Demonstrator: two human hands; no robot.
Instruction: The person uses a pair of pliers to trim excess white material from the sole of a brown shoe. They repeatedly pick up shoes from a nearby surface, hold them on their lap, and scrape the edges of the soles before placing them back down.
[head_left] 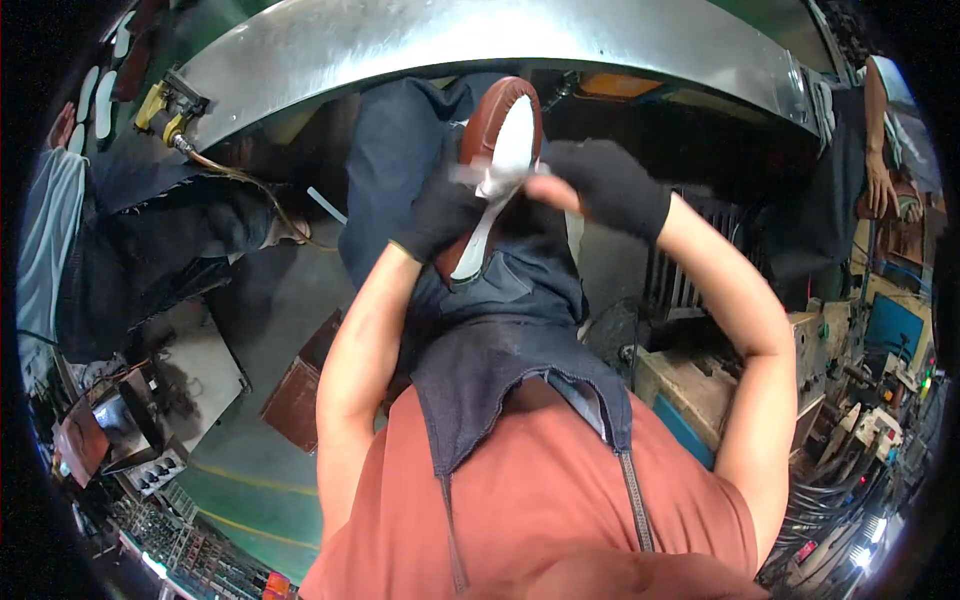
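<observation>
A brown leather shoe (pixel 483 125) with a white, unsoled bottom (pixel 513 140) lies bottom-up over my lap, its toe pointing away from me. My left hand (pixel 440 213), in a black fingerless glove, is closed around the shoe's left side near the middle. From the right, my right hand (pixel 605 190), also gloved in black, reaches over the shoe's waist with fingers curled and thumb blurred. Between the hands a pale, smeared thing (pixel 490 178) crosses the bottom; its kind is unclear. Toward me, the heel part (pixel 470 262) shows whitish inside a brown edge.
A shiny metal bench edge (pixel 450 35) curves across the far side. On its left end lies a yellow air tool (pixel 160 112) with a hose. Co-workers sit on both sides; a co-worker's hand (pixel 880 185) shows at right. A wooden box (pixel 690 385) stands by my right elbow.
</observation>
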